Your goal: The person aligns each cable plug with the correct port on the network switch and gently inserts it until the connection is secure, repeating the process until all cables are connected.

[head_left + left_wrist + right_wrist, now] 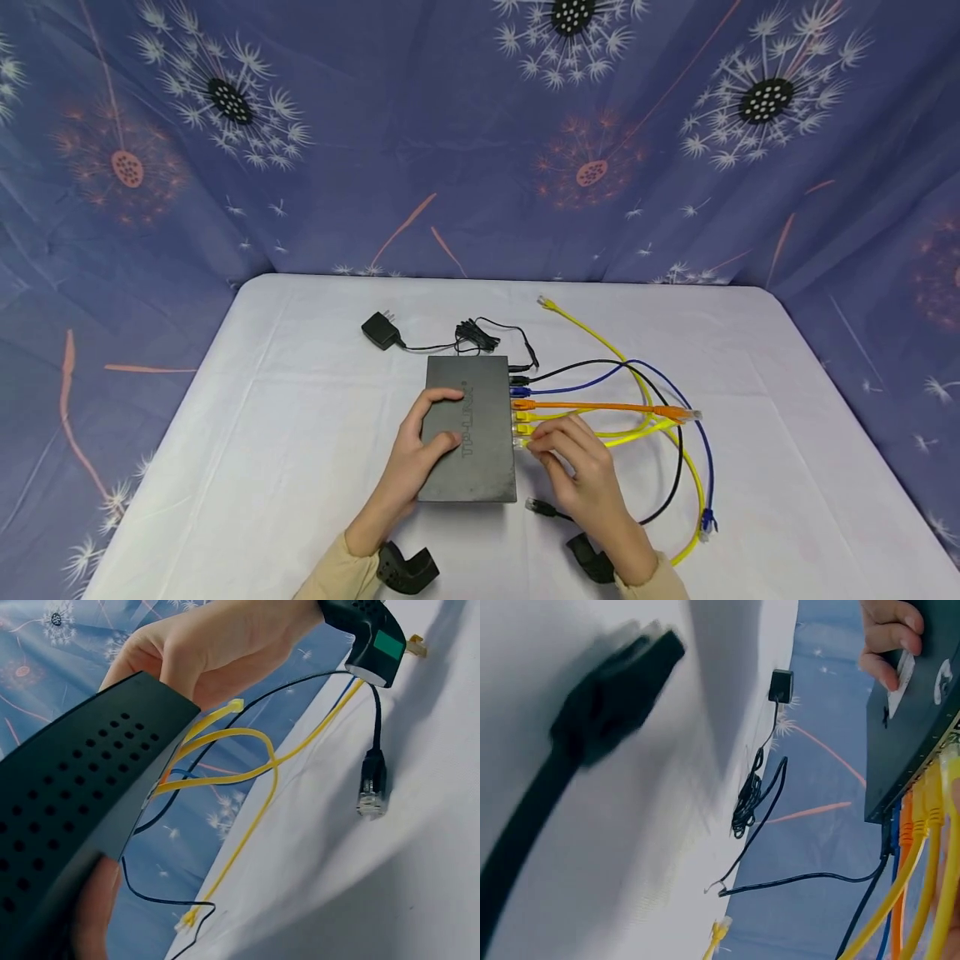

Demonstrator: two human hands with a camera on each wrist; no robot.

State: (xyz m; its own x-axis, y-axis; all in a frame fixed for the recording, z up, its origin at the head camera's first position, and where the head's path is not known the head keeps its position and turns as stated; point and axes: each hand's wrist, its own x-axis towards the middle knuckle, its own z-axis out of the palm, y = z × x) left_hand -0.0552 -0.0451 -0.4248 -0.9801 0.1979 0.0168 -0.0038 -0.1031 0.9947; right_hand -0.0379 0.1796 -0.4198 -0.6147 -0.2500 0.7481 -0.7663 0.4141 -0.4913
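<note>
My left hand grips the dark grey TP-Link network switch by its left side, thumb on top and other fingers underneath in the right wrist view. The switch is raised off the table in the left wrist view. My right hand pinches a yellow network cable near its clear plug, right at the port side. Whether that plug is seated cannot be told. Two more yellow plugs, an orange plug, a blue plug and a black plug sit along the ports.
A black power adapter and its coiled cord lie behind the switch. Loose cable ends include a black plug near my right wrist, a blue one, an orange one and a yellow one at the back.
</note>
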